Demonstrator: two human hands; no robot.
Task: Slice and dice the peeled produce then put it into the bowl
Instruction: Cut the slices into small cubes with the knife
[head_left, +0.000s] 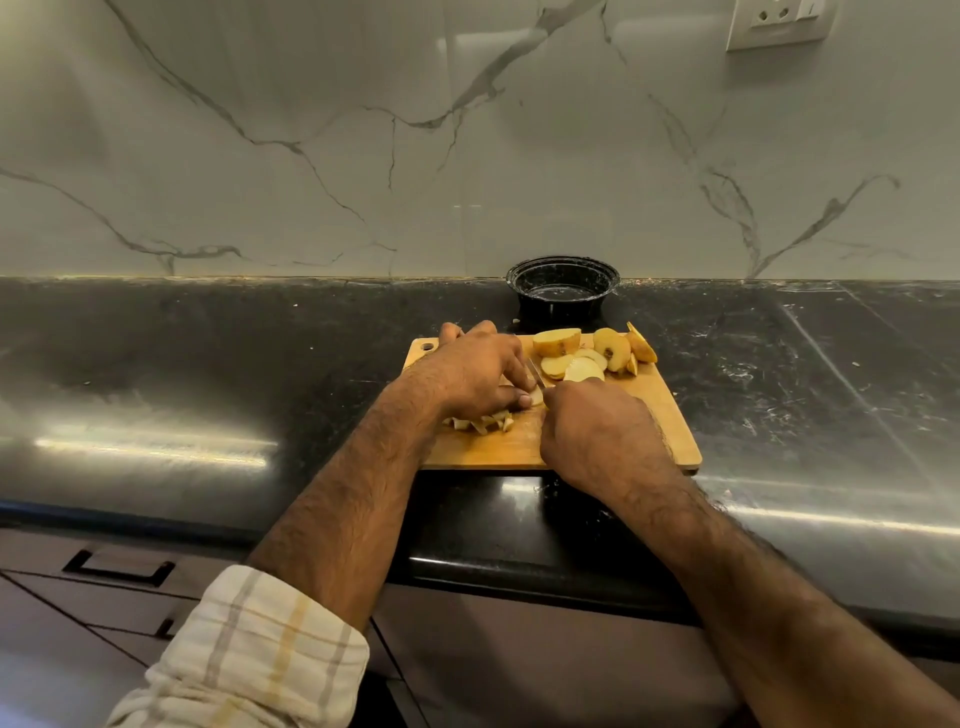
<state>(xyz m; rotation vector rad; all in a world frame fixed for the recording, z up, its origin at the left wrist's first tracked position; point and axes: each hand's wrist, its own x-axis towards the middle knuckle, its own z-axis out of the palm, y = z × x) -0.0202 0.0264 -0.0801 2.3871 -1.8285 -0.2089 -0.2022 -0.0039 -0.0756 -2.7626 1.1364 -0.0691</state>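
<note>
Left hand sits knuckles-up on the left half of the cutting board, fingers curled down and clamped on a pale slice of peeled produce; only a bit of that slice shows at the fingertips, right beside the blade. Knife blade pokes out as a thin grey strip between the two hands, tip pointing away toward the wall; handle hidden. Right hand is a closed fist over the near-right part of the board, fingers wrapped together round the knife handle, grip itself not visible from this side. Just below the left hand's fingers lies a heap of cut strips, touching each other, count unclear, roughly several. At the board's far right is a cluster of larger pieces: about three flat pale slices overlapping, one chunk lying on its side behind them, and two or three skin-edged wedges at the far corner, one hanging over the board edge. One black bowl stands on the dark desk just behind the board, against the marble wall, apart from both hands; inside looks bare. One board, one knife, one bowl, two hands. Checked sleeve rolled up on the left forearm.
</note>
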